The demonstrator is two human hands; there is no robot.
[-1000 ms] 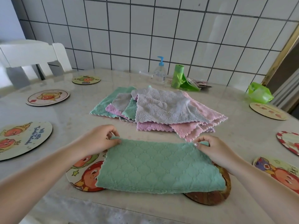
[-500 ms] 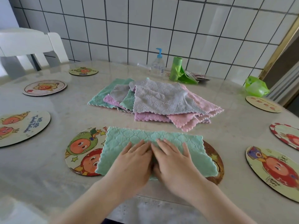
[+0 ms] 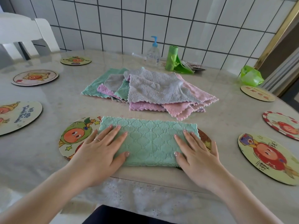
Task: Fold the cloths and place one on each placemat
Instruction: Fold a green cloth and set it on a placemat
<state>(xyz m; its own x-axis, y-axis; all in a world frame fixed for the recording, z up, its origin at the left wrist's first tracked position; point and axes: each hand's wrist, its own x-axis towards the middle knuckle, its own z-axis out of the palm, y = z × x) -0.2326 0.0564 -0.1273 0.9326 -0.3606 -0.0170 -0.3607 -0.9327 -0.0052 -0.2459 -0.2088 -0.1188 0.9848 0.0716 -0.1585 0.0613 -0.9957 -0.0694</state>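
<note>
Here the green cloth (image 3: 148, 139) lies on the placemat (image 3: 72, 136), long axis running hand to hand — left hand (image 3: 100, 149) and right hand (image 3: 197, 152) flat, fingers straight, pressing its ends, equally near.

Pump bottle (image 3: 152, 53) beside green bag roll (image 3: 171, 58).
</note>
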